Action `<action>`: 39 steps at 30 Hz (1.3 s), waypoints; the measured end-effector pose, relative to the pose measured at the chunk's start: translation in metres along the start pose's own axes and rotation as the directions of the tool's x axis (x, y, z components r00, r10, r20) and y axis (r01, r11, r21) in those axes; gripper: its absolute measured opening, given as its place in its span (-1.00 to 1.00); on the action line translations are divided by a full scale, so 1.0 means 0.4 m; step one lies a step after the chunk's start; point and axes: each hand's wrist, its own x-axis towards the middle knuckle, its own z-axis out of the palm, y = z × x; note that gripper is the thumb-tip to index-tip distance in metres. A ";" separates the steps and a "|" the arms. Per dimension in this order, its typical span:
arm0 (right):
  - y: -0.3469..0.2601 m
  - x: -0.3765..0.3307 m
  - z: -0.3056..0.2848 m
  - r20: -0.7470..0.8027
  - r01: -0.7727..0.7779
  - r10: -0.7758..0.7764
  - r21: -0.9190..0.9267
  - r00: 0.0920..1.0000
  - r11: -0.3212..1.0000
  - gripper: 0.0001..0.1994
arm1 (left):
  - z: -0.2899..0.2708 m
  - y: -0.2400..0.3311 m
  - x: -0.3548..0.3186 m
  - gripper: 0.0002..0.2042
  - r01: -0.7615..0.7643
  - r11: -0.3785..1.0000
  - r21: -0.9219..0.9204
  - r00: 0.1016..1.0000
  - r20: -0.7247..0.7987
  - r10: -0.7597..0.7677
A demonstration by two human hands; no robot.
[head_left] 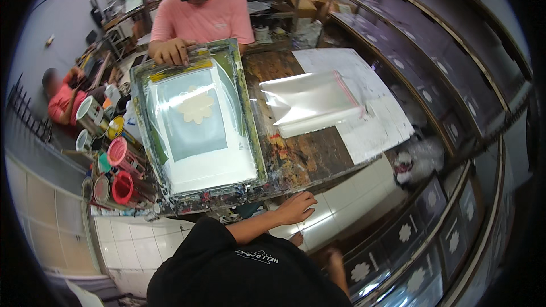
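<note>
Screen frame (196, 119): lay flat on the left part of the paint-stained worktable (310, 156), its near edge running along the table's front, its far edge toward the person in the pink shirt.
Mesh: pale, with a cream flower shape (195, 104) showing in its upper middle and a white band across the near end.
Right hand (296, 207): the wearer's own, reaching out from a black sleeve; it hung in front of the table's near edge, just beside the frame's near right corner. Fingers were loosely spread and slightly curled, holding nothing; whether the tips touched the table edge could not be told.
Left hand: not visible.
Co-worker's hand (170, 51): rested on the frame's far left corner, fingers curled over the rim, pressed close together.
Plastic sleeve (310, 102): clear, with a red strip along one edge, lay on the table to the right of the frame, apart from it, partly over white paper sheets (369, 125).
Paint cans (116, 159): a cluster stood just left of the frame, open tops showing pink, red, yellow and teal.
Racks (432, 216): at the right and lower right, they held dark sheets printed with white flowers.
Floor (136, 244): white tile under the table.
Second person: in a red top, sat low at the far left.
</note>
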 end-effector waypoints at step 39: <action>-0.136 0.157 -0.306 0.074 -0.419 0.413 0.088 0.908 0.904 -0.83 | 0.078 -0.025 0.200 -0.29 0.323 0.728 0.605 0.944 -0.259 -0.205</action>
